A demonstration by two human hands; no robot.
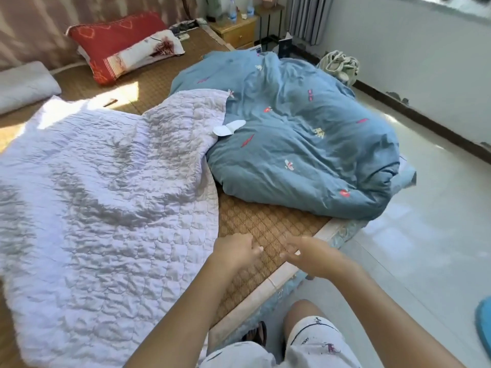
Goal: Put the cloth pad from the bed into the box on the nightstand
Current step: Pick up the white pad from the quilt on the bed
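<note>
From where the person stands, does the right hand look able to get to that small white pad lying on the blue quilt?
Probably yes, with a lean. The right hand is empty, over the mat, and nothing covers the white pad atop the blue quilt.

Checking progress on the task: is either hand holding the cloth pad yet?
No. The cloth pad lies on the blue quilt, while left hand and right hand hover empty.
</note>
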